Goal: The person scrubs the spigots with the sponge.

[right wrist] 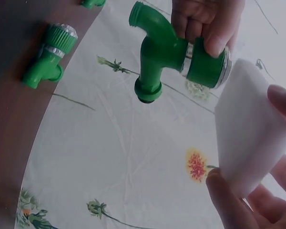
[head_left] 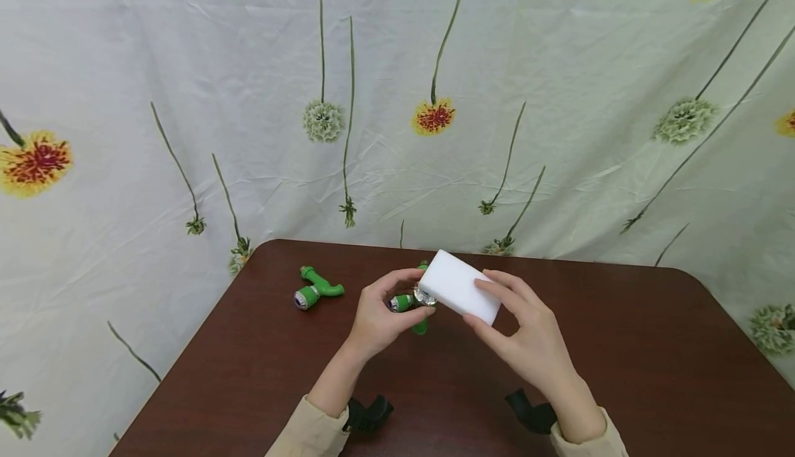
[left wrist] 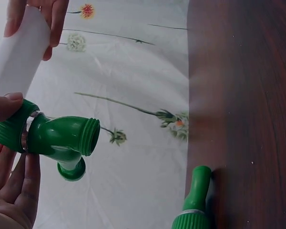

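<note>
A green plastic tap [right wrist: 157, 50] is gripped by its ribbed knob between the thumb and fingers of my left hand [head_left: 386, 308]. In the head view the knob's silvery end [head_left: 425, 297] faces up toward me. My right hand [head_left: 531, 326] holds a white sponge block [head_left: 461, 286] between thumb and fingers. One end of the sponge lies right by the knob's end in the right wrist view; whether they touch I cannot tell. In the left wrist view the tap's threaded opening [left wrist: 90, 137] points away from the hand.
A second green tap [head_left: 319, 287] lies on the dark brown table [head_left: 248, 367], left of the hands. Another tap's knob [head_left: 401, 303] shows behind my left hand. A white flowered cloth [head_left: 397, 167] hangs behind the table. Black straps [head_left: 369, 413] are at the wrists.
</note>
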Demonstrator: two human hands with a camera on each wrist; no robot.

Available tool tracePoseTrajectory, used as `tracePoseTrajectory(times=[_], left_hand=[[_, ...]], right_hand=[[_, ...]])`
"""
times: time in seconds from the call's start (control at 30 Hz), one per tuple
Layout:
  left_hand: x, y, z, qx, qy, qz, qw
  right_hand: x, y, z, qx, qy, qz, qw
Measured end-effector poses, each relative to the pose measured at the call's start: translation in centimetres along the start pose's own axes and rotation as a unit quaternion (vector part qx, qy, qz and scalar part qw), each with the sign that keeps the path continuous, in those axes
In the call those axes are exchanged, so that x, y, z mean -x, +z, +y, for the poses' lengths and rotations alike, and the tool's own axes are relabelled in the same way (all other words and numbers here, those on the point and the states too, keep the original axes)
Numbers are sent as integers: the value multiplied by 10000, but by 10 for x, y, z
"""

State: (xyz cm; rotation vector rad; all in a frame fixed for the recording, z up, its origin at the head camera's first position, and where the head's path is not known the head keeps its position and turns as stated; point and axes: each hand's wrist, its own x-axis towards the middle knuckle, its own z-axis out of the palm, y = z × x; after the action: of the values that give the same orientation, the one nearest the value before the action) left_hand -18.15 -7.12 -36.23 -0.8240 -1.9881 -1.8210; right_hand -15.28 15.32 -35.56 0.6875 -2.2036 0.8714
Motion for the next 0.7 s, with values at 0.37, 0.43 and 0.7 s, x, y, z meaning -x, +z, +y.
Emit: tracePoseTrajectory(times=[0.37, 0.43, 0.7], left_hand=[[1, 0, 4, -126, -69, -41, 9999], [1, 1, 6, -222, -18, -57, 9997], [1, 2, 5, -321, 72, -31, 9995]], right_hand=[[-2, -2, 2, 681, 27, 588, 9959], [-1, 0, -1, 450, -112, 440, 9980], [-1, 4, -3, 687, -436, 273, 9963]])
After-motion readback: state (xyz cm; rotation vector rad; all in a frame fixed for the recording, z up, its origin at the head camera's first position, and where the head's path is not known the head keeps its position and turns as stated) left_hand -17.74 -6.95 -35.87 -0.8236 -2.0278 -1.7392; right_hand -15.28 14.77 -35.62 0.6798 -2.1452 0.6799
